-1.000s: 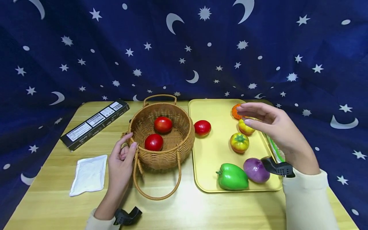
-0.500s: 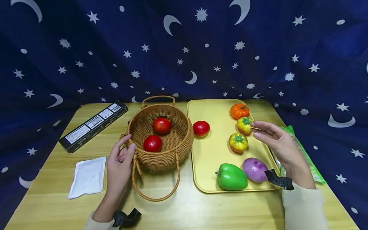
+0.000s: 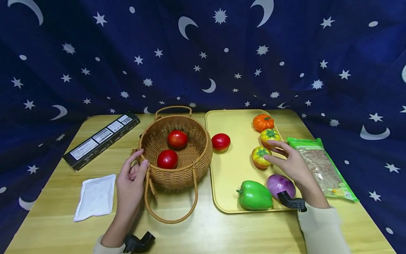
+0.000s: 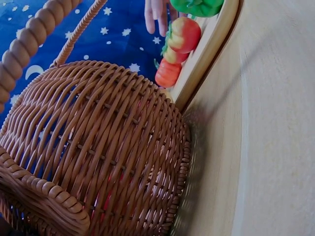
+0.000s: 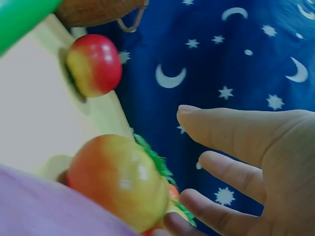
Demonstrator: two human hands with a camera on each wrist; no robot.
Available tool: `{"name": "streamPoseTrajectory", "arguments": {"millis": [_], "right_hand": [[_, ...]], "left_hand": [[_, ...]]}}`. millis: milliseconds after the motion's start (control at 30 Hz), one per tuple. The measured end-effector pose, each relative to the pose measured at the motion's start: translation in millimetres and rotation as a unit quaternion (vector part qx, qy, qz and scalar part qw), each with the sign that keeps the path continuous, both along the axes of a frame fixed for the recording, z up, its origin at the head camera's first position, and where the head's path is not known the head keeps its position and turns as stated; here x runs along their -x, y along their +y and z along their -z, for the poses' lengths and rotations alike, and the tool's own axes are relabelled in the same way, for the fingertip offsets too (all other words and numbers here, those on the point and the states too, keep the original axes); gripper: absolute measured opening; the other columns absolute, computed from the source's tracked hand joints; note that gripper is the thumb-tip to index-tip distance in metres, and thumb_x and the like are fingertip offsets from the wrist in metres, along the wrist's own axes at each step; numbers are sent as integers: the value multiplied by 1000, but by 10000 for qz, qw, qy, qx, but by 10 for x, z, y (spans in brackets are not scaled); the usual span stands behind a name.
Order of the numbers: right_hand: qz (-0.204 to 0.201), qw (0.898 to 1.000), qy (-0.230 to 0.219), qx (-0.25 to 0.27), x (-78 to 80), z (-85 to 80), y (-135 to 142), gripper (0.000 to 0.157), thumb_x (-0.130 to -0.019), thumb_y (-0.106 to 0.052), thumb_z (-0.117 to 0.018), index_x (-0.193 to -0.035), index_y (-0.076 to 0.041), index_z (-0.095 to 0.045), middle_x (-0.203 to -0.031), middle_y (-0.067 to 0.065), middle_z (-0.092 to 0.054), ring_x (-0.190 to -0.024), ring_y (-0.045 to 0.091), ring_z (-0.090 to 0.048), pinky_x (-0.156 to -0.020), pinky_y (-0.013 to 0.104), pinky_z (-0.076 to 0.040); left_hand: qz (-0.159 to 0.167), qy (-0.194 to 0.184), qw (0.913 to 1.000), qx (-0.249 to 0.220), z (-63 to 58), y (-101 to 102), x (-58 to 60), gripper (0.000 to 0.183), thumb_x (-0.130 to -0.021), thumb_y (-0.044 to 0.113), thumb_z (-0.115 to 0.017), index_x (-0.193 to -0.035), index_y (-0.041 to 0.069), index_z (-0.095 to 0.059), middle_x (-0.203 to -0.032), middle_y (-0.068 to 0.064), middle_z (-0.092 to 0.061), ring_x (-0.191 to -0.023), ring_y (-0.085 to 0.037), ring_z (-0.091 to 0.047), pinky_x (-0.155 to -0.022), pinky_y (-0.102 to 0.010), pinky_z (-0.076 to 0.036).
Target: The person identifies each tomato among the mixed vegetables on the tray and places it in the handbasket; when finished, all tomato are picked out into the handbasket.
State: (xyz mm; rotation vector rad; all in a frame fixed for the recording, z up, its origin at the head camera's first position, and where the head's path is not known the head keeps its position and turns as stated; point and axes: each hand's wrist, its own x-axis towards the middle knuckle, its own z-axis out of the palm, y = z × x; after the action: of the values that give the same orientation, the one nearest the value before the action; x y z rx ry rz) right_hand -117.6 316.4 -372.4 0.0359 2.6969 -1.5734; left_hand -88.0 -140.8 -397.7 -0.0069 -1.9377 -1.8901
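Two red fruits [image 3: 177,139] sit in the basket [image 3: 171,180], six pieces [image 3: 255,195] remain on the tray [image 3: 234,173] at its three o'clock, right hand [image 3: 295,165] holding nothing, grip of left hand [image 3: 131,181] unclear.

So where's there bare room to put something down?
Bare: the tray behind its red fruit and between that and the green pepper; also the table in front of the tray, left of the right sleeve. Crowded: the tray's right side, where the pumpkin, two yellow tomatoes, purple onion and right hand bunch together.
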Motion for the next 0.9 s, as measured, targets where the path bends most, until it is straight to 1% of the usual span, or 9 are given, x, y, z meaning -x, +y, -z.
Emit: {"name": "streamPoseTrajectory", "arguments": {"millis": [67, 133, 233, 267, 333, 400, 533, 767, 900], "right_hand": [[-16, 9998, 109, -188, 13, 30, -38, 63, -95, -27, -76, -149, -7, -50, -151, 16, -47, -136, 40, -45, -94, 22, -47], [5, 9993, 180, -336, 22, 58, -72, 63, -94, -24, -78, -148, -6, -51, -150, 19, -48, -133, 41, -47, -100, 34, -49], [99, 9981, 108, -590, 35, 97, -101, 63, -93, -26, -78, -147, -7, -52, -146, 22, -49, -130, 44, -49, -103, 52, -46], [138, 9977, 53, -661, 35, 104, -105, 63, -93, -27, -78, -147, -7, -53, -145, 23, -50, -130, 46, -50, -102, 55, -45], [202, 9968, -46, -770, 34, 118, -105, 61, -93, -30, -79, -145, -9, -55, -144, 24, -52, -129, 48, -50, -100, 56, -45], [242, 9967, -116, -762, 31, 122, -97, 60, -92, -32, -79, -143, -9, -57, -144, 23, -52, -130, 48, -50, -100, 55, -44], [270, 9973, -196, -653, 23, 117, -71, 58, -92, -33, -79, -141, -9, -59, -146, 22, -52, -132, 47, -49, -99, 52, -44], [246, 9987, -184, -397, -2, 103, -37, 59, -92, -34, -79, -141, -8, -58, -148, 21, -49, -133, 47, -47, -101, 52, -42], [289, 9990, -174, -293, -19, 81, -9, 60, -93, -36, -78, -143, -9, -57, -148, 17, -49, -135, 44, -45, -100, 43, -41]], "left_hand": [[-4, -7, 10000, 24, -3, 3, -2, 37, -98, 7, -69, -135, 3, -64, -63, 3, -29, -56, -10, -28, -47, -26, -23], [-16, -22, 10000, 49, -9, 6, -6, 37, -98, 7, -69, -135, 3, -64, -63, 3, -29, -56, -10, -28, -47, -26, -23], [-26, -49, 10000, 41, -16, 9, -11, 37, -98, 7, -69, -135, 4, -64, -64, 2, -29, -56, -10, -28, -47, -25, -23], [-32, -57, 10000, 43, -18, 10, -12, 36, -98, 8, -69, -134, 4, -65, -64, 2, -29, -56, -10, -28, -47, -25, -23], [-37, -63, 10000, 40, -17, 9, -13, 36, -98, 8, -69, -134, 5, -65, -64, 2, -29, -56, -10, -28, -47, -25, -23], [-32, -58, 10000, 32, -15, 9, -12, 36, -98, 7, -69, -134, 5, -65, -64, 2, -29, -57, -10, -28, -48, -25, -23], [-5, -34, 10000, -25, -7, 7, -6, 37, -98, 6, -69, -135, 4, -64, -64, 2, -29, -56, -10, -28, -47, -25, -23], [-1, -42, 10000, -49, -3, 5, -6, 36, -98, 7, -69, -134, 9, -66, -65, 2, -29, -57, -10, -28, -48, -25, -23], [-10, -64, 10000, -66, -6, 8, -12, 36, -98, 7, -69, -134, 6, -65, -64, 2, -29, -57, -10, -28, -48, -25, -23]]}}
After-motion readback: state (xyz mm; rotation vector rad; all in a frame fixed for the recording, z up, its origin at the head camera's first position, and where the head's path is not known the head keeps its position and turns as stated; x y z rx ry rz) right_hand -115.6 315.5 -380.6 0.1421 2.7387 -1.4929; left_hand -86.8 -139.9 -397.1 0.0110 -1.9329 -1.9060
